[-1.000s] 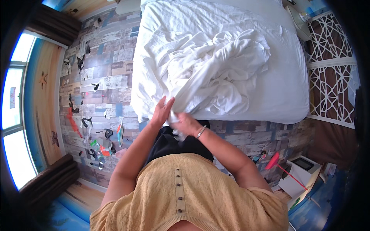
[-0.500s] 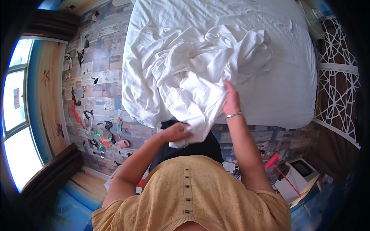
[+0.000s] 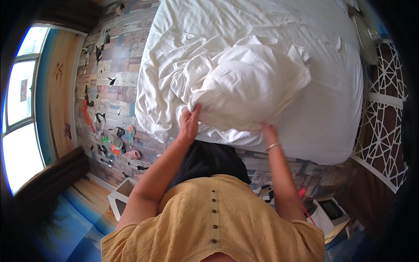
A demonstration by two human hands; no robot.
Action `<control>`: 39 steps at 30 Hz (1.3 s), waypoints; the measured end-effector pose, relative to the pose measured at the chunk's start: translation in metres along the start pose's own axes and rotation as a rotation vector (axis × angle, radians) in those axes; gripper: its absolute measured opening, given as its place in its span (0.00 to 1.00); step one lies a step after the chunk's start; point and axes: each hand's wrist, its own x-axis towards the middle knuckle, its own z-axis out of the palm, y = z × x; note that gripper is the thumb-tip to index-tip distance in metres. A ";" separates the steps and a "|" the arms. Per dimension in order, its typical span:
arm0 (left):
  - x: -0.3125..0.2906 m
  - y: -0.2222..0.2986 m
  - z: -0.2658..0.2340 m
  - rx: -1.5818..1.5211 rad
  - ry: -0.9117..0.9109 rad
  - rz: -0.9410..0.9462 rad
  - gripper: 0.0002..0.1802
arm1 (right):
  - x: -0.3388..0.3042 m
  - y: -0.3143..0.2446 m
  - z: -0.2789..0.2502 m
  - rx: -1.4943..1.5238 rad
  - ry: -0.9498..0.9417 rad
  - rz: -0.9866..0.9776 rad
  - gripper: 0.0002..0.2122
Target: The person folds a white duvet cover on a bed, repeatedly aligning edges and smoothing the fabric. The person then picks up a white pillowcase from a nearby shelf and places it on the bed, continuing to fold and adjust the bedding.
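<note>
Patchwork plank flooring (image 3: 128, 63) surrounds one white bed (image 3: 325, 131), and on it lies a bunched white cloth (image 3: 246, 83), from the middle of the bed down to its near edge; whether the heap is a single piece cannot be told. Its long axis runs roughly left to right, along that near edge, and most of it lies ahead of both hands, toward the bed's far edge, with neither hand clearly nearer. At the cloth's left, the left hand (image 3: 189, 124) pinches a bit of its border, just inside the bed's near edge; farther right, the right hand (image 3: 269, 133) meets the same border, too blurred to tell whether it grips. Counted outward: two hands, one bracelet (image 3: 273, 147) beside the right one, one pink slipper (image 3: 133, 155) on the floor off the near left corner, two white lattice panels (image 3: 386, 72) beyond the right edge, two starfish figures (image 3: 58, 70) on the left wall (image 3: 56, 102), and dark scraps (image 3: 99, 53) too many to count
</note>
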 end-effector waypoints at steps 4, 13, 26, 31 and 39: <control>-0.015 0.013 -0.020 0.174 -0.077 -0.124 0.17 | -0.075 0.005 0.075 -0.144 -0.319 -0.583 0.23; -0.072 0.029 0.008 0.700 -0.838 0.307 0.17 | -0.103 -0.124 0.112 0.084 -0.843 -0.283 0.09; -0.062 0.073 0.009 0.877 -0.802 0.266 0.13 | -0.110 -0.036 0.090 0.131 -1.175 -0.036 0.11; -0.052 0.081 0.007 0.643 -0.796 0.387 0.31 | -0.137 -0.042 0.072 0.104 -1.106 -0.494 0.11; -0.030 0.077 0.009 0.840 -1.054 0.657 0.18 | -0.168 -0.104 -0.035 0.552 -1.421 0.052 0.15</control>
